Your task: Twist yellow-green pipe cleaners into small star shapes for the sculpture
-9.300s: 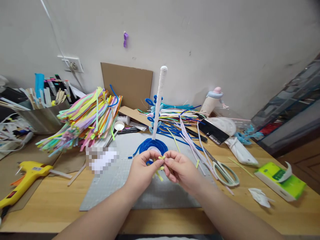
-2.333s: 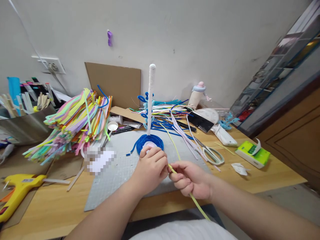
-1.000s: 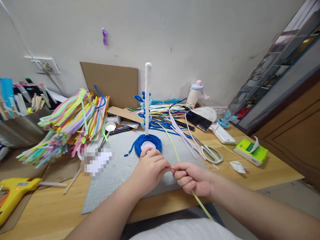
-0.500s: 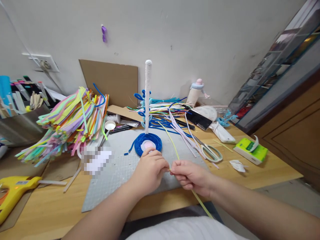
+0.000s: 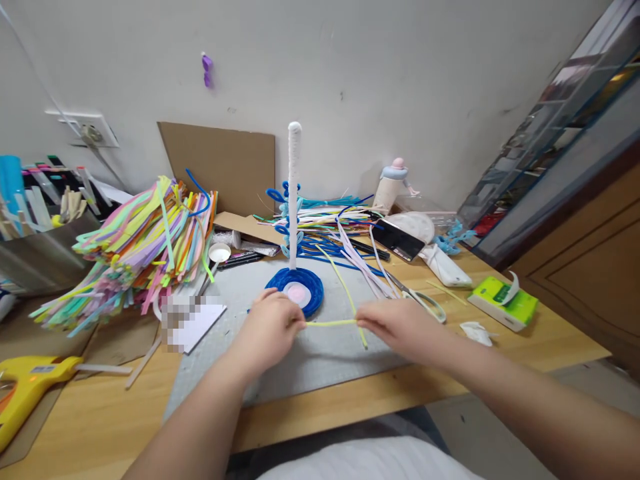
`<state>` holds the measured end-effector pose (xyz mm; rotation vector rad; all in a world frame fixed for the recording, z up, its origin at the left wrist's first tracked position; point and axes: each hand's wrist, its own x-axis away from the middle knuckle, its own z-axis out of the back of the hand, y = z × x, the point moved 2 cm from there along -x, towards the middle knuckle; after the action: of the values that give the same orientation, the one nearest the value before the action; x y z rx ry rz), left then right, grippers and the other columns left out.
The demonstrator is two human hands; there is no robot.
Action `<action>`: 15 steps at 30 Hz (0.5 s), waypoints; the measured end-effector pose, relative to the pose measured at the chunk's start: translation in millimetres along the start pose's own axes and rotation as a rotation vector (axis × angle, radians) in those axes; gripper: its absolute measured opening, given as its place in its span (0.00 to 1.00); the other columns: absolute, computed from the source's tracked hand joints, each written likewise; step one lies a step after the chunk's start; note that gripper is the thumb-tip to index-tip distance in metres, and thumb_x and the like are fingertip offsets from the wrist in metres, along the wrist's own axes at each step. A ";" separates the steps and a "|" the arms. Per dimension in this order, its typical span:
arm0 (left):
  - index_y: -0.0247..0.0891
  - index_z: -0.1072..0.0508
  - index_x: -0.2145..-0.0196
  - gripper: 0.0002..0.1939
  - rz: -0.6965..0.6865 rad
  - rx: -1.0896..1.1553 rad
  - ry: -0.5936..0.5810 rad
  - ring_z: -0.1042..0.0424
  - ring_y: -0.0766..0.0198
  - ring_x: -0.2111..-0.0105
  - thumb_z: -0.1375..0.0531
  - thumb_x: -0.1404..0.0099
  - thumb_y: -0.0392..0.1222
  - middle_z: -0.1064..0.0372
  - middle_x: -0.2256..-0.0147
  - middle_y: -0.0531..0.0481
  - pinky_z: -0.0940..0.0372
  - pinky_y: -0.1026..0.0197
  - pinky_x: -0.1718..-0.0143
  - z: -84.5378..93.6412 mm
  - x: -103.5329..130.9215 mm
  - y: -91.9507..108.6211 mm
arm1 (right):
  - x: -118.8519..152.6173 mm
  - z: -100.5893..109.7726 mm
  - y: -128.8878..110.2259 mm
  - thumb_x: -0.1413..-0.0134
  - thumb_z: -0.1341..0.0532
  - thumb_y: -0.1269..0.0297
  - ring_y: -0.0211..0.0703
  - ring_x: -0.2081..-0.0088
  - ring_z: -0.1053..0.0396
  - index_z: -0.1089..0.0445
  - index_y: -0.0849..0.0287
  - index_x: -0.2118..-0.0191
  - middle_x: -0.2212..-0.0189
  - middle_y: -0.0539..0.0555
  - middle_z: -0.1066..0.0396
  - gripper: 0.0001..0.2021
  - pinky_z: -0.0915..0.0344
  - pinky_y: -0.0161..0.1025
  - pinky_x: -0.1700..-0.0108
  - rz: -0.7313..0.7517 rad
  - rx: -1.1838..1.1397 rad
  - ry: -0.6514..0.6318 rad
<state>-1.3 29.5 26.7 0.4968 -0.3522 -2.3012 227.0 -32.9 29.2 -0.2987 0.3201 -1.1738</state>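
A pale yellow pipe cleaner (image 5: 330,323) runs level and fairly straight between my two hands. My left hand (image 5: 273,327) is closed, pinching its left end just in front of the blue coil. Its other end is pinched in my closed right hand (image 5: 393,323). Another yellow pipe cleaner (image 5: 341,279) lies on the grey mat (image 5: 320,370), passing beneath the right fingertips. Behind my hands sits a flat blue coiled base (image 5: 314,303) with a white and pink centre (image 5: 297,293). A white wrapped stick (image 5: 295,193) stands upright at its back, with blue loops (image 5: 277,195) beside it.
Scissors (image 5: 427,303) lie right of the mat, partly behind my right hand. A big pipe cleaner bundle (image 5: 145,247) and a yellow glue gun (image 5: 37,380) are on the left. A phone (image 5: 399,239), tissue pack (image 5: 505,303) and bottle (image 5: 390,187) are at the right.
My hands have moved apart, left hand leftward and right hand slightly right and up. The yellow pipe cleaner, which trailed down from my right hand, is now stretched between them.
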 end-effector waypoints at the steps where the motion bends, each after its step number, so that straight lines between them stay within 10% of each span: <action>1: 0.41 0.27 0.78 0.07 0.044 -0.047 0.000 0.31 0.62 0.72 0.42 0.45 0.34 0.29 0.77 0.52 0.47 0.49 0.51 5.0 1.1 -9.5 | -1.4 5.1 7.3 0.43 0.46 0.61 0.41 0.71 0.37 0.29 0.56 0.69 0.74 0.52 0.30 0.10 0.50 0.36 0.70 -0.033 -0.044 -0.026; 5: 0.41 0.27 0.78 0.08 0.164 -0.199 0.031 0.30 0.56 0.70 0.43 0.44 0.35 0.28 0.77 0.50 0.50 0.43 0.51 17.0 5.4 -35.4 | -2.0 3.4 27.4 0.45 0.44 0.61 0.39 0.72 0.38 0.30 0.58 0.71 0.75 0.51 0.32 0.10 0.47 0.34 0.70 -0.140 -0.312 -0.107; 9: 0.40 0.27 0.66 0.07 0.158 -0.257 0.361 0.32 0.51 0.60 0.43 0.43 0.36 0.27 0.64 0.45 0.54 0.41 0.50 17.4 5.7 -12.3 | -3.0 -26.5 22.6 0.45 0.45 0.58 0.29 0.84 0.53 0.32 0.61 0.68 0.85 0.43 0.47 0.11 0.56 0.29 0.82 -0.400 -0.941 -0.256; 15: 0.46 0.30 0.57 0.11 -0.491 -0.003 0.229 0.34 0.64 0.57 0.45 0.37 0.38 0.29 0.59 0.52 0.46 0.58 0.54 -24.5 11.6 58.5 | -21.5 -48.7 -8.2 0.50 0.40 0.71 0.26 0.83 0.45 0.34 0.64 0.63 0.79 0.45 0.40 0.07 0.49 0.23 0.82 -0.498 -1.846 -0.435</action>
<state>38.1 -21.5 24.9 0.9192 -0.1209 -2.6716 193.2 -18.9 -10.3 -2.2945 0.9079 -0.9073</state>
